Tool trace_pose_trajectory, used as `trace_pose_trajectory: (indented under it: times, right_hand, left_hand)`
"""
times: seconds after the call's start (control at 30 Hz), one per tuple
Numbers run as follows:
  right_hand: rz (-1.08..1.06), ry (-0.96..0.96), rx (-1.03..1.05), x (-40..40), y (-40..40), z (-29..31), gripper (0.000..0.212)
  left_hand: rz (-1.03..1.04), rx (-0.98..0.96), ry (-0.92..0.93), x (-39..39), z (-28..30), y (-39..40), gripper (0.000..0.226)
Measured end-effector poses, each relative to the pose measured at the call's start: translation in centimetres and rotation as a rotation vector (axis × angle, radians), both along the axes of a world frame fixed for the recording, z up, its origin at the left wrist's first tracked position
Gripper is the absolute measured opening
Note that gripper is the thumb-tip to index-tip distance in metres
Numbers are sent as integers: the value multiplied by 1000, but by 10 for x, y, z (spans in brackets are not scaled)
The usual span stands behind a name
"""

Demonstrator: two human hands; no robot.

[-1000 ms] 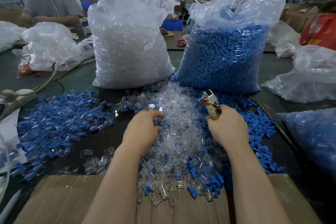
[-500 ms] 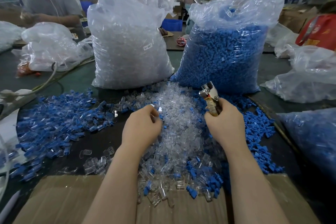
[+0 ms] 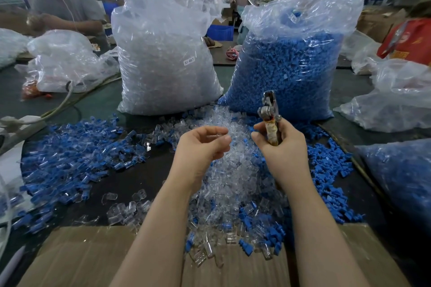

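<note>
Clear plastic piece (image 3: pixel 213 135) pinched in left hand (image 3: pixel 200 148), just beside right hand (image 3: pixel 282 150) curled around upright pliers (image 3: pixel 268 109).

A dark work table (image 3: pixel 140 177) on a factory floor carries two tall plastic sacks standing side by side toward its far side: a sack of clear pieces (image 3: pixel 163 65) labelled "SJ 017" on the left, a sack of blue pieces (image 3: pixel 286 72) on the right. In front of them a heap of loose clear pieces (image 3: pixel 233 179), flecked with blue, runs down onto a cardboard sheet (image 3: pixel 81 258) lying flat at the near edge. Joined blue-and-clear pieces (image 3: pixel 70 158) spread across the left, loose blue pieces (image 3: pixel 326 170) across the right. Smaller bags (image 3: pixel 396 100) lie along the sides, and a white cable (image 3: pixel 63 102) trails in at far left
</note>
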State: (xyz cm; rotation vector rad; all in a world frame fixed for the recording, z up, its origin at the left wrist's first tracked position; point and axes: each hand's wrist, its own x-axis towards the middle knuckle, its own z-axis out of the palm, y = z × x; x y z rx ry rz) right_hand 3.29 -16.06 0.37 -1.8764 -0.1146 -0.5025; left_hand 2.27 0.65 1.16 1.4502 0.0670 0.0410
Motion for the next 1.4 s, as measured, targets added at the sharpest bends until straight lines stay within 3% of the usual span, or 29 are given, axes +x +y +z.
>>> trace_pose_trajectory:
  times: [0.07, 0.23, 0.33, 0.53, 0.87, 1.2, 1.4]
  right_hand:
    - [21, -7, 15, 0, 1, 0, 24]
    - [80, -37, 27, -2, 3, 1, 23]
    - [105, -33, 37, -2, 5, 0, 23]
    - [105, -22, 52, -1, 9, -2, 22]
    - [86, -30, 26, -2, 13, 0, 17]
    - [-54, -88, -95, -1, 14, -1, 15]
    - [-65, -53, -90, -2, 19, -1, 13]
  left_hand:
    - [-3, -16, -5, -1, 0, -1, 11]
    - [-47, -336, 98, -2, 7, -7, 17]
    - [-29, -404, 120, -1, 8, -8, 15]
    - [-25, -337, 93, -3, 8, -12, 21]
    - [115, -153, 4, -5, 7, -21, 8]
    - [180, -54, -82, -8, 10, -25, 5]
    - [229, 91, -168, -7, 8, -30, 13]
